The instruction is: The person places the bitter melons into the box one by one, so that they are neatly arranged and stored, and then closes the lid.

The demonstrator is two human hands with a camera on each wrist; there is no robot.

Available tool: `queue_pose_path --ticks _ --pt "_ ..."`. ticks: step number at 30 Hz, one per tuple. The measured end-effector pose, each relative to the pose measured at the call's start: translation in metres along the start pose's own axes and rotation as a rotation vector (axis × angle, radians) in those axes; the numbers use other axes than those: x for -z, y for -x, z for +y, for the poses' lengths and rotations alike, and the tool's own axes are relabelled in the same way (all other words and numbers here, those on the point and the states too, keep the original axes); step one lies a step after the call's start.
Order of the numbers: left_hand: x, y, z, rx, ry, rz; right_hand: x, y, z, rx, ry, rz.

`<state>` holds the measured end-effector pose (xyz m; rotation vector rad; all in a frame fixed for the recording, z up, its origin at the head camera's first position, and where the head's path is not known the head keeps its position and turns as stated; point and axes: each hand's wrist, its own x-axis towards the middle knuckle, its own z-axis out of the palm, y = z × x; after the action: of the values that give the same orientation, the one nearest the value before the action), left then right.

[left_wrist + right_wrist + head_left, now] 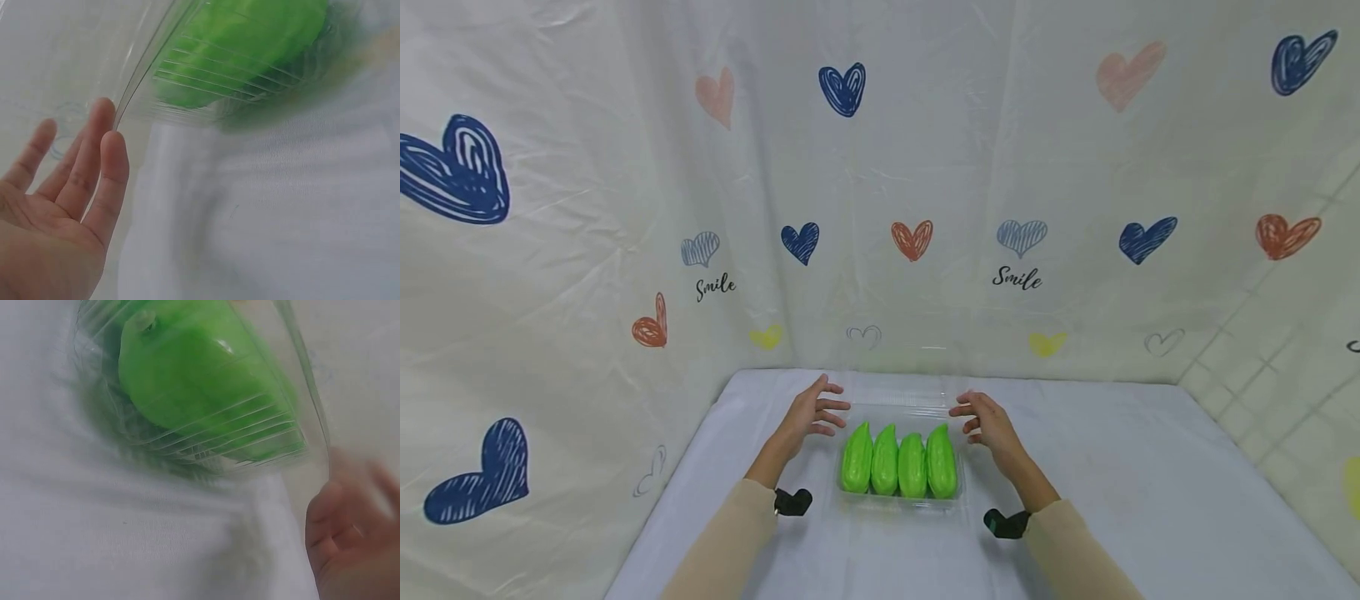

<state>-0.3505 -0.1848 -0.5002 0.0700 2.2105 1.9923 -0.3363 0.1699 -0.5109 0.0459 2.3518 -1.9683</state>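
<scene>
A clear plastic clamshell box [895, 502] sits on the table with its see-through lid [895, 390] raised at the back. Inside lie several bright green, ridged, melon-like pieces [912, 467], side by side with their pointed ends away from me. My left hand [812, 410] is at the box's back left corner, fingers spread. In the left wrist view its fingertips [114, 147] meet the clear plastic edge. On the other side my right hand [988, 425] is by the back right corner, fingers loosely bent. Its fingertips are right at the plastic edge in the right wrist view, partly blurred.
A white cloth covers the table [1097, 483]. Behind it and along the sides hangs a pale curtain [940, 167] printed with hearts and the word Smile. Dark wrist cameras [793, 502] are strapped below both hands, near the beige sleeves [724, 542].
</scene>
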Motion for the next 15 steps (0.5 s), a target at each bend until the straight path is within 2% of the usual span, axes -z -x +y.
queue_pose_path --ticks 7,15 --pt "0.0001 0.0030 0.0009 -0.003 -0.004 -0.014 0.0005 0.0008 0.0021 0.013 -0.021 -0.003" --pt "-0.0020 0.0031 0.0013 -0.002 -0.007 0.003 0.0006 0.0023 0.0014 0.015 -0.077 -0.032"
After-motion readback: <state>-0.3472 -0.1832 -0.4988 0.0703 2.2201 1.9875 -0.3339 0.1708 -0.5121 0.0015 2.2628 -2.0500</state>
